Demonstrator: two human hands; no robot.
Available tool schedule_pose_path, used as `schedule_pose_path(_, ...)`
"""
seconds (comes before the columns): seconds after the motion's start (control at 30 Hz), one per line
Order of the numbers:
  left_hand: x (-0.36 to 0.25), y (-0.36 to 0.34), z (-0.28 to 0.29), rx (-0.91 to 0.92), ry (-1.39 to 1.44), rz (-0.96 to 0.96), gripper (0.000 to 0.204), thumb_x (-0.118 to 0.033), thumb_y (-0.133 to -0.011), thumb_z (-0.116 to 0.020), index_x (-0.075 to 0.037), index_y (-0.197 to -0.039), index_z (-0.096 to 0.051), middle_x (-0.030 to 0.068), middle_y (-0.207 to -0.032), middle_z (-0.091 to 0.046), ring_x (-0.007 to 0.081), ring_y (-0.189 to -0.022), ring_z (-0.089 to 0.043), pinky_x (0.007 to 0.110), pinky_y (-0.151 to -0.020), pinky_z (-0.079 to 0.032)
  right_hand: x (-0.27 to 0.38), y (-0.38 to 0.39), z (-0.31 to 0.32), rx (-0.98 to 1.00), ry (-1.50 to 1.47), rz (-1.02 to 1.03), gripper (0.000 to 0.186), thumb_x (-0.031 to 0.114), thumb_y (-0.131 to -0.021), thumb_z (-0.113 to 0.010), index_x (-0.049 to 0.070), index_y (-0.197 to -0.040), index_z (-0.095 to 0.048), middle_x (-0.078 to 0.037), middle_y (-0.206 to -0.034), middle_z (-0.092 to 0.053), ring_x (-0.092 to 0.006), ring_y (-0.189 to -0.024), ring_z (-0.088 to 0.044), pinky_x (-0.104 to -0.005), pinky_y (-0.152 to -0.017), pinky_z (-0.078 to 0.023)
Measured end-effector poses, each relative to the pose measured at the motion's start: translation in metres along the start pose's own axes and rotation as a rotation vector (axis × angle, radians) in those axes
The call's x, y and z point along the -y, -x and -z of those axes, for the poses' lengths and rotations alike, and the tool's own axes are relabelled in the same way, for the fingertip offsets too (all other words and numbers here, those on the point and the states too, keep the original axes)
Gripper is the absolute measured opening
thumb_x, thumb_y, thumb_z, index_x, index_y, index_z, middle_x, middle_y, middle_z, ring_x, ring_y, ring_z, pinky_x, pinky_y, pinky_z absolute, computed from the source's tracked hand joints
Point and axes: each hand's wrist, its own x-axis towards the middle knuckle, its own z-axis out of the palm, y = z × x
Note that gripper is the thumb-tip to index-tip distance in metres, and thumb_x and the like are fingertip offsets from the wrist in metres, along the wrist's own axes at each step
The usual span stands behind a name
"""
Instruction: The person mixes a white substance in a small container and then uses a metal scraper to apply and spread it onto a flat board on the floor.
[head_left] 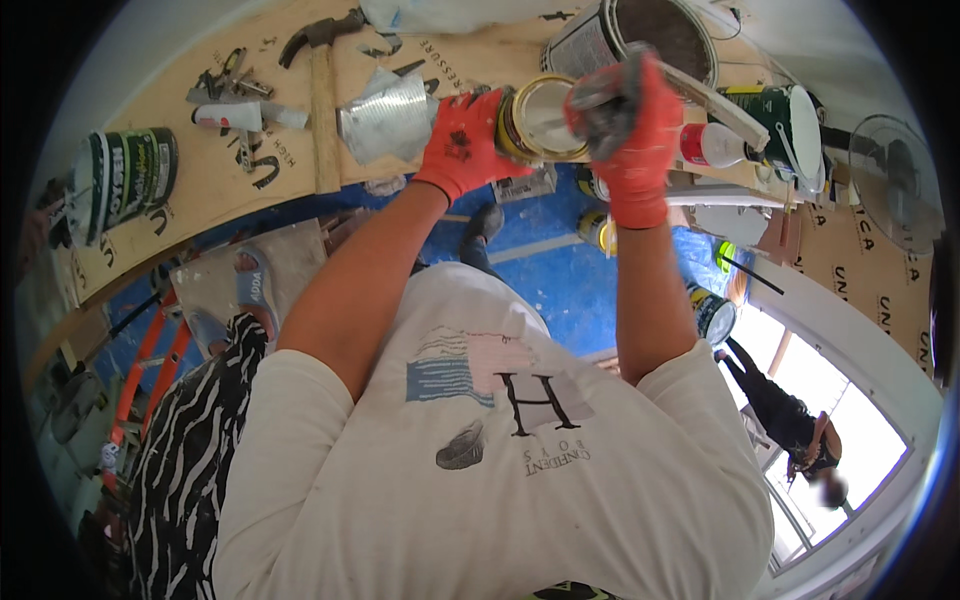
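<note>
My left hand [463, 147], in a red work glove, grips the side of a small yellow-rimmed paint can [508, 128] at the bench edge. The can's round top faces me and looks whitish. Just right of it, my right hand [643, 150], gloved in red too, is closed in a fist above the can's right rim. Its dark grey finger side is smeared by motion, and what it holds is hidden. Beside my left hand lies a crumpled piece of shiny ribbed metal [385, 118].
A hammer [322, 100], hand tools [235, 85] and a green tub [130, 178] sit left on the bench [215, 170]. A large bucket [585, 45], red-and-white bottle [712, 146] and green tub [790, 120] stand right. A person in striped clothing [195, 450] is close left; another [790, 420] is farther right.
</note>
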Motion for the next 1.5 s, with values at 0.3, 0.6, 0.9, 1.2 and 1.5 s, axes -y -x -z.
schedule_pose_path(0.3,0.001,0.000,0.003,0.056,0.027,0.031,0.115,-0.075,-0.064,-0.082,-0.009,-0.151,-0.048,0.0118,-0.150,-0.055,0.0405,-0.140,-0.048,0.053,-0.117,-0.032,-0.015,-0.002,0.023,-0.093,0.200,0.073,0.037,0.034,-0.111,-0.051,0.001,-0.098,-0.063,-0.010,-0.084,-0.066,-0.0193,-0.060,-0.060,-0.0343,-0.053,-0.049)
schedule_pose_path(0.6,0.005,0.000,-0.004,-0.015,0.044,0.010,0.114,-0.074,-0.062,-0.084,-0.012,-0.151,-0.050,0.0124,-0.150,-0.055,0.0444,-0.139,-0.047,0.054,-0.118,-0.031,-0.011,0.009,0.006,-0.213,0.287,0.277,0.029,0.026,-0.110,-0.057,-0.001,-0.109,-0.065,-0.008,-0.078,-0.066,-0.0214,-0.064,-0.062,-0.0349,-0.061,-0.052)
schedule_pose_path(0.9,0.002,0.002,-0.003,-0.017,0.037,0.008,0.115,-0.073,-0.061,-0.086,-0.011,-0.151,-0.049,0.0119,-0.148,-0.056,0.0434,-0.138,-0.048,0.054,-0.118,-0.031,-0.011,0.011,0.000,-0.244,0.088,0.271,0.055,0.046,-0.112,-0.048,0.002,-0.084,-0.064,-0.006,-0.069,-0.061,-0.0167,-0.060,-0.059,-0.0332,-0.056,-0.048)
schedule_pose_path(1.2,0.001,0.002,0.000,0.021,-0.009,0.005,0.117,-0.076,-0.065,-0.082,-0.009,-0.153,-0.045,0.0142,-0.148,-0.056,0.0387,-0.141,-0.047,0.052,-0.119,-0.030,0.023,0.011,-0.008,-0.222,-0.020,0.115,0.050,0.050,-0.112,-0.045,0.007,-0.092,-0.061,-0.006,-0.078,-0.061,-0.0206,-0.065,-0.058,-0.0378,-0.066,-0.051)
schedule_pose_path(1.5,0.003,0.002,-0.001,0.008,-0.042,0.027,0.117,-0.078,-0.066,-0.080,-0.010,-0.154,-0.044,0.0121,-0.150,-0.054,0.0389,-0.142,-0.047,0.052,-0.119,-0.030,0.123,0.016,0.006,-0.061,0.044,0.270,0.046,0.050,-0.110,-0.045,0.010,-0.100,-0.067,-0.007,-0.085,-0.065,-0.0265,-0.073,-0.056,-0.0451,-0.072,-0.047)
